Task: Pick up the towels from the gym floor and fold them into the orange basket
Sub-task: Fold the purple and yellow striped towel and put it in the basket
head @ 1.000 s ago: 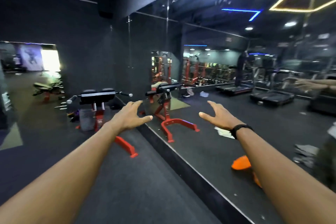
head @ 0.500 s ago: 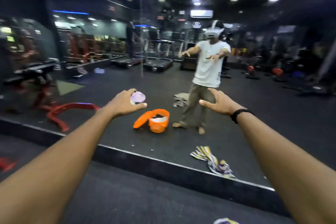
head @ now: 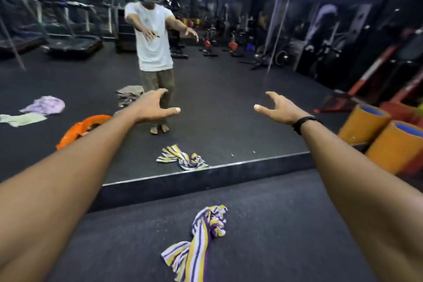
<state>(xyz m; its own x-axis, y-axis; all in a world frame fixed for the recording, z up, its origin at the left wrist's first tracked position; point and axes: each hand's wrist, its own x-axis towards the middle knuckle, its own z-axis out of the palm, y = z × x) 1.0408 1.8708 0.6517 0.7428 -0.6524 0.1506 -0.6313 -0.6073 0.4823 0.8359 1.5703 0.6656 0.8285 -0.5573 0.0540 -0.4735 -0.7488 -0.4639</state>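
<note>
head view is showing a striped towel (head: pixel 201 236) lying crumpled on the gym floor (head: pixel 286 224) just before a wall mirror (head: pixel 229 98). the likely slip is reaching toward the reflected towels and orange basket (head: pixel 77 128) in the glass, since the real ones are sitting out of frame. both arms are stretching forward at chest height; the left hand (head: pixel 153 107) and right hand (head: pixel 279 107) are hanging spread with loosely bent fingers, gripping nothing, well above the towel.
</note>
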